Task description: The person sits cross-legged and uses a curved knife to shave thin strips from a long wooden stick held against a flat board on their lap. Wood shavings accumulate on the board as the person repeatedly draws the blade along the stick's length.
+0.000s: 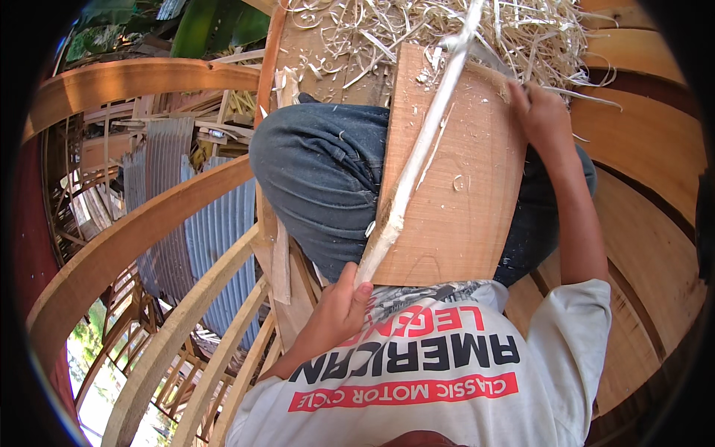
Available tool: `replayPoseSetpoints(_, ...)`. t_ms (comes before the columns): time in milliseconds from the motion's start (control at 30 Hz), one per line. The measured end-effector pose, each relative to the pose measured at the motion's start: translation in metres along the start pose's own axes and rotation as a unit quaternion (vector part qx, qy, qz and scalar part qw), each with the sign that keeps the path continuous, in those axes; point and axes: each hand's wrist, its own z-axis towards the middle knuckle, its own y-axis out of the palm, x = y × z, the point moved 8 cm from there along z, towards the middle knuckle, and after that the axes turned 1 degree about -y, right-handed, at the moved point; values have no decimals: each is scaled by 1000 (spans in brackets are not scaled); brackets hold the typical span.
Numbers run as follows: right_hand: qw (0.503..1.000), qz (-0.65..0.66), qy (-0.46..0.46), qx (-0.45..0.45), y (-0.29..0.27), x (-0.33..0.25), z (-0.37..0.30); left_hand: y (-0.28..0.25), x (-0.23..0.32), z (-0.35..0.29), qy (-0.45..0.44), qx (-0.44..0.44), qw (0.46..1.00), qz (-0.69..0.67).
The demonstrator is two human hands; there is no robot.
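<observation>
A long pale peeled stick (421, 160) slants over a flat wooden board (465, 186) that lies across my lap. My left hand (345, 304) is closed round the stick's near end, by my waist at the board's lower left corner. Beyond the board's upper right edge, my right hand (538, 112) grips a knife, whose grey blade (484, 56) reaches toward the stick's far part. The fingers and the stick partly hide the knife. Thin curled slivers and small chips lie on the board, and one sliver hangs along the stick.
A heap of pale wood shavings (521, 33) covers the planks beyond the board. Curved wooden ribs (141, 223) rise on my left, with corrugated metal sheets (220, 238) below them. Wide planks (637, 71) curve up on my right. My bent knees (320, 164) flank the board.
</observation>
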Motion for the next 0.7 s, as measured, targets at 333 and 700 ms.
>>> replayPoseSetpoints(333,976,179,116,-48,-41,3,-58,5,-10,7,-4,-14,1000,-14)
replayPoseSetpoints(700,976,132,78,-156,-36,-74,-101,3,-3,9,22,15,1000,4)
